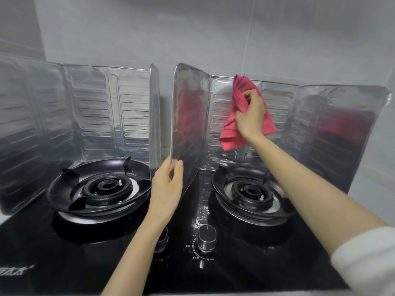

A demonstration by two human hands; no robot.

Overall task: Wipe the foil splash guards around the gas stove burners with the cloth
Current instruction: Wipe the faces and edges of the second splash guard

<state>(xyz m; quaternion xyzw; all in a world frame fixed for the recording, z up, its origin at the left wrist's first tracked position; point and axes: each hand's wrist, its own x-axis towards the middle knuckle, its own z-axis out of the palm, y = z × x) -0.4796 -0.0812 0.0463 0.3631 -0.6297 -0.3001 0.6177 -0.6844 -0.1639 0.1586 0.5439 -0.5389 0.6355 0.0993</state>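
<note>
Fingers of the right hand curl round the red cloth, pressed to the foil splash guard behind the right burner; the left hand pinches the guard's edge. Hard rubbing could buckle the foil.

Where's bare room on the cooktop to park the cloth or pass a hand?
Free: black glass in front of the left burner; also right of the knob, before the right burner. Crowded: centre strip, where the left hand grips the right guard.
</note>
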